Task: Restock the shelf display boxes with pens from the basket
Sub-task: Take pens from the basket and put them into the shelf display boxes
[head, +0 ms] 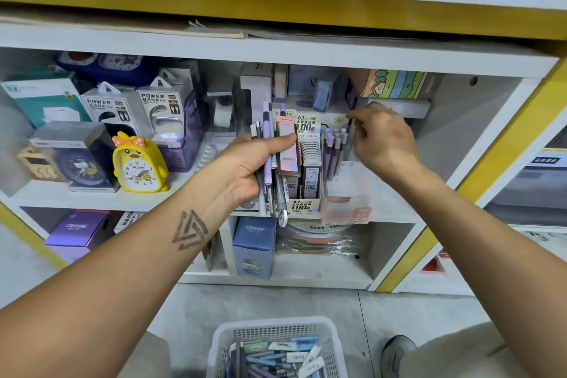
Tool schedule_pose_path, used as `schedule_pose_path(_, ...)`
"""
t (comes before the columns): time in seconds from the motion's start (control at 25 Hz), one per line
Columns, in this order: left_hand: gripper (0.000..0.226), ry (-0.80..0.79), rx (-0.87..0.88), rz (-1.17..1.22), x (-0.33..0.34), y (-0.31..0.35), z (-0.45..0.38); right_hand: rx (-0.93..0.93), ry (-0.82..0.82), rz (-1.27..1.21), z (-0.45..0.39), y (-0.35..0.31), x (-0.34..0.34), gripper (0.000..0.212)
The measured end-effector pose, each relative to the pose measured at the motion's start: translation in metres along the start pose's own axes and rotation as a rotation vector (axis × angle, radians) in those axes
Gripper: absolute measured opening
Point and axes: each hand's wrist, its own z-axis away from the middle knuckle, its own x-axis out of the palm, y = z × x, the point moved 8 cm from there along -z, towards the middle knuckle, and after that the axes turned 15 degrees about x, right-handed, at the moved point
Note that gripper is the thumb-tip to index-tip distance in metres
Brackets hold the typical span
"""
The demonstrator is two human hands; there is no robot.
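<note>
Left hand gripping a bundle of pens; right hand pinching one dark pen. Best lowered upright into the clear box at the shelf's front edge.

My left hand grips lilac, white and grey pens and a pink iridescent card pack. My right hand pinches a dark pen. The display box is cream with black print. The basket is white mesh, its pens blue, lilac and grey. The duck clock is yellow with an orange dotted bow. The shelf edging is yellow.
</note>
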Motion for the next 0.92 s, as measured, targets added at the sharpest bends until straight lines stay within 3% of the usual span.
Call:
schedule_pose_path(0.32, 0.035, -0.048, -0.01, -0.054, 0.003, -0.011, 0.004, -0.109, -0.153, 0.156, 0.02, -0.021, 0.028, 0.034)
schedule_pose_path(0.4, 0.035, -0.059, -0.004, -0.053, 0.005, -0.011, 0.004, -0.055, -0.192, -0.042, 0.02, -0.024, 0.024, 0.029)
schedule_pose_path(0.52, 0.043, -0.083, 0.007, -0.045, 0.008, -0.011, 0.007, 0.238, -0.504, -0.682, 0.026, -0.024, 0.032, 0.015)
schedule_pose_path(0.64, 0.05, -0.114, -0.001, -0.056, 0.012, -0.013, 0.01, 0.303, -0.679, -0.839, 0.036, -0.028, 0.04, 0.02)
schedule_pose_path(0.8, 0.035, -0.118, -0.029, -0.008, 0.011, -0.013, 0.012, 0.414, -0.727, -1.075, 0.032, -0.023, 0.039, 0.013)
schedule_pose_path(0.92, 0.015, -0.062, -0.03, -0.008, 0.001, -0.003, 0.01, 0.393, -0.553, -1.006, 0.02, -0.008, 0.024, 0.009)
